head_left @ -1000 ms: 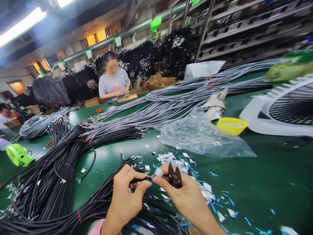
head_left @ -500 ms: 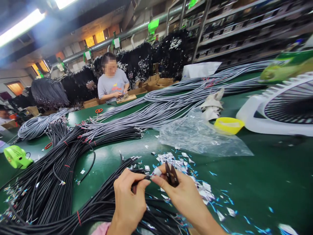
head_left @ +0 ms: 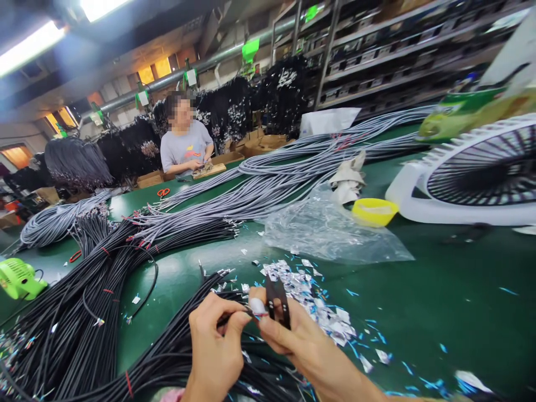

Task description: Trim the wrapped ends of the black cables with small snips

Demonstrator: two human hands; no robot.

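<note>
A thin black cable [head_left: 229, 319] sits low in the middle, just above the green table [head_left: 439, 290]. The left hand [head_left: 215, 346] pinches it tight. The right hand [head_left: 297, 340] grips small black snips [head_left: 277, 301] and touches the cable's tip. Shiny scraps [head_left: 318, 301] lie beside them.

Two fans [head_left: 477, 173], one yellow bowl [head_left: 374, 210], perhaps two scissors [head_left: 162, 192].

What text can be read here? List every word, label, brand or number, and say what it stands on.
No text can be read.
Green package at the far right: print too blurred.
Co-worker's grey shirt: a red and yellow mark, no legible letters.
Green and white tags on the overhead pipe: too small.
Shelf boxes: labels too small.
</note>
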